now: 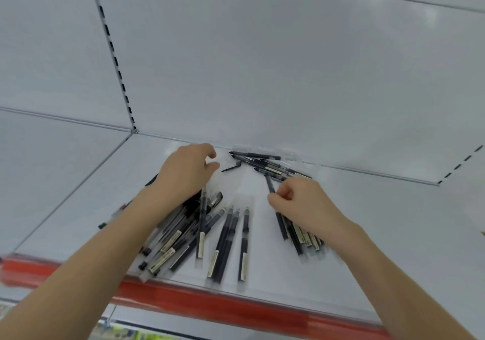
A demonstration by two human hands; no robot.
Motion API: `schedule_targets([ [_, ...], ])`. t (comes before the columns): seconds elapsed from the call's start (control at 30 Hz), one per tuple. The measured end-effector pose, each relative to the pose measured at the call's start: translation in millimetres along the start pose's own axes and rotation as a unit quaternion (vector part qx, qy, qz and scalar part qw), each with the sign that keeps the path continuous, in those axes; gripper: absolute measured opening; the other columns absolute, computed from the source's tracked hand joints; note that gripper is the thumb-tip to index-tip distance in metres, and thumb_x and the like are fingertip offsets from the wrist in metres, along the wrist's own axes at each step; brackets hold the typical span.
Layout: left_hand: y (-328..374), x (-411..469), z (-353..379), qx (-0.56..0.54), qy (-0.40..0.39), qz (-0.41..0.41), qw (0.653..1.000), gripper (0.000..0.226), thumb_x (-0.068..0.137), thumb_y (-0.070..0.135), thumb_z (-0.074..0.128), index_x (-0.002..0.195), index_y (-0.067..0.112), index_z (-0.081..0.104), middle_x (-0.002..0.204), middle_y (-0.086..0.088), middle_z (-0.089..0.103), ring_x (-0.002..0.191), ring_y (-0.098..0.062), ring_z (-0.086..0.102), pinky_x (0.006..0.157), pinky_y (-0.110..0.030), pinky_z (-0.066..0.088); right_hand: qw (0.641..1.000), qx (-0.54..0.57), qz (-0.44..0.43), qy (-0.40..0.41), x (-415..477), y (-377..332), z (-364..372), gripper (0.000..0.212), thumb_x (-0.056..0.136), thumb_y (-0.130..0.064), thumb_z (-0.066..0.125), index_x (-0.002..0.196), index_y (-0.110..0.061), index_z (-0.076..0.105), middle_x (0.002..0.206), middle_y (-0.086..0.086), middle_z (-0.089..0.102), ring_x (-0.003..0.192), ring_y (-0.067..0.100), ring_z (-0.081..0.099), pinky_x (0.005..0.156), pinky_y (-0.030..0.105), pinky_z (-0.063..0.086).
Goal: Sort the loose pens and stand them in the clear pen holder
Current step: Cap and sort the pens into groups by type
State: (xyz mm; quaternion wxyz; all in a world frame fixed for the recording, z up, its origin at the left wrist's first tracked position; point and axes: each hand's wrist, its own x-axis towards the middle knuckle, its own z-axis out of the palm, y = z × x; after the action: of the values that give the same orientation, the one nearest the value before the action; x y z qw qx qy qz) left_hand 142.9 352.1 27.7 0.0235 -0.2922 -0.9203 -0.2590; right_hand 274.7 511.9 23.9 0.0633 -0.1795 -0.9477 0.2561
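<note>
Pinching one dark pen [273, 195] near its upper third, our right hand [305, 203] has thumb and fingers curled tight around the barrel; the pen slants up toward the back of the shelf. Just under that wrist lies a bundle of pens [304, 234], labels showing, touching one another.

Left hand [185, 173]: fingers loosely bent and apart, holding nothing we can make out, hovering over the big heap of pens [178, 234] at the left. Whether the palm touches the heap, we cannot tell.

Between the hands, a few pens [231, 237] lie side by side, apart from both heaps. A further scatter of pens [262, 162] sits at the back wall, with one stray short piece beside it. All rest on the white shelf [367, 234], behind its red front edge [210, 300].

No clear holder appears in view; we judge sorting is underway, standing not yet begun.

Handling: pens look light, stiff, smooth, some in slick clear sleeves, so likely to slide or roll. Best taken mid-barrel, several at once, tips aligned.
</note>
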Motion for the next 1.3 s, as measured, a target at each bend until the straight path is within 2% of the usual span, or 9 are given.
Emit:
schedule_targets([
  [0.27, -2.9, 65.7, 28.5, 0.135, -0.112, 0.143, 0.974, 0.029, 0.09, 0.008, 0.052, 0.117, 0.012, 0.059, 0.119, -0.012, 0.051, 0.11, -0.029, 0.051, 0.09, -0.031, 0.038, 0.991, 0.111, 0.027, 0.071, -24.2, 14.3, -14.2, 0.018, 0.084, -0.028, 0.058, 0.072, -0.014, 0.059, 0.061, -0.006, 0.055, 0.051, 0.004, 0.044, 0.053, 0.01, 0.036],
  [0.57, -3.1, 75.7, 33.6, 0.166, -0.121, 0.139, 0.969, 0.022, 0.091, 0.015, 0.052, 0.11, 0.007, 0.057, 0.115, -0.013, 0.055, 0.108, -0.029, 0.051, 0.087, -0.033, 0.038, 0.986, 0.143, 0.047, 0.066, -30.9, 24.1, -11.3, 0.018, 0.086, -0.027, 0.057, 0.072, -0.015, 0.057, 0.059, -0.006, 0.054, 0.056, 0.009, 0.052, 0.054, 0.014, 0.038],
  [0.67, -5.5, 70.9, 30.2, 0.089, -0.068, 0.108, 0.988, 0.019, 0.092, 0.012, 0.049, 0.107, 0.002, 0.056, 0.113, -0.015, 0.059, 0.104, -0.03, 0.054, 0.085, -0.031, 0.038, 0.98, 0.182, 0.045, 0.067, -30.7, 20.2, -12.6, 0.019, 0.086, -0.026, 0.056, 0.072, -0.013, 0.056, 0.06, -0.001, 0.057, 0.064, 0.025, 0.059, 0.062, 0.028, 0.047],
  [0.73, 2.1, 63.7, 19.5, -0.066, -0.005, 0.057, 0.996, 0.013, 0.091, 0.009, 0.052, 0.101, 0.004, 0.058, 0.099, -0.013, 0.065, 0.092, -0.026, 0.059, 0.083, -0.03, 0.042, 0.974, 0.208, 0.029, 0.087, -31.2, 13.4, -16.3, 0.019, 0.087, -0.023, 0.055, 0.072, -0.011, 0.055, 0.059, 0.0, 0.055, 0.055, 0.015, 0.051, 0.06, 0.025, 0.048],
  [0.8, 20.0, 48.2, 3.0, -0.309, 0.0, 0.002, 0.951, 0.01, 0.09, 0.007, 0.054, 0.099, 0.009, 0.057, 0.079, -0.01, 0.066, 0.072, -0.018, 0.063, 0.077, -0.031, 0.05, 0.967, 0.232, 0.002, 0.109, -33.3, 1.8, -22.4, 0.019, 0.088, -0.018, 0.054, 0.07, -0.011, 0.055, 0.056, 0.0, 0.053, 0.047, 0.005, 0.041, 0.049, 0.013, 0.038],
  [0.87, 39.3, 28.6, -12.1, -0.523, -0.04, -0.037, 0.851, 0.014, 0.091, 0.006, 0.054, 0.102, 0.012, 0.057, 0.065, -0.003, 0.066, 0.064, -0.011, 0.065, 0.071, -0.027, 0.055, 0.956, 0.271, -0.025, 0.112, -36.9, -11.8, -28.7, 0.018, 0.087, -0.016, 0.053, 0.069, -0.013, 0.055, 0.054, 0.0, 0.051, 0.044, 0.004, 0.039, 0.045, 0.012, 0.034],
  [1.0, 64.4, -2.5, -31.8, -0.683, -0.064, -0.065, 0.725, 0.014, 0.091, 0.007, 0.05, 0.098, 0.011, 0.062, 0.063, 0.0, 0.068, 0.064, -0.01, 0.068, 0.064, -0.021, 0.057, 0.941, 0.316, -0.077, 0.09, -48.5, -33.8, -35.5, 0.019, 0.087, -0.017, 0.054, 0.068, -0.016, 0.055, 0.047, 0.0, 0.047, 0.043, 0.006, 0.042, 0.047, 0.017, 0.035],
  [1.13, 70.6, -16.9, -38.2, -0.723, -0.05, -0.08, 0.684, 0.012, 0.09, 0.008, 0.051, 0.091, 0.01, 0.062, 0.067, -0.004, 0.07, 0.062, -0.011, 0.068, 0.054, -0.018, 0.054, 0.937, 0.329, -0.096, 0.076, -58.9, -43.9, -37.1, 0.02, 0.087, -0.023, 0.056, 0.067, -0.02, 0.056, 0.044, 0.0, 0.045, 0.044, 0.009, 0.041, 0.048, 0.018, 0.035],
  [1.3, 74.2, -24.2, -38.8, -0.73, -0.04, -0.072, 0.679, 0.01, 0.089, 0.008, 0.051, 0.092, 0.009, 0.061, 0.067, -0.005, 0.07, 0.061, -0.011, 0.068, 0.053, -0.018, 0.053, 0.939, 0.324, -0.09, 0.074, -61.8, -47.2, -37.8, 0.018, 0.087, -0.025, 0.055, 0.07, -0.02, 0.056, 0.044, 0.0, 0.046, 0.044, 0.011, 0.04, 0.046, 0.022, 0.034],
])
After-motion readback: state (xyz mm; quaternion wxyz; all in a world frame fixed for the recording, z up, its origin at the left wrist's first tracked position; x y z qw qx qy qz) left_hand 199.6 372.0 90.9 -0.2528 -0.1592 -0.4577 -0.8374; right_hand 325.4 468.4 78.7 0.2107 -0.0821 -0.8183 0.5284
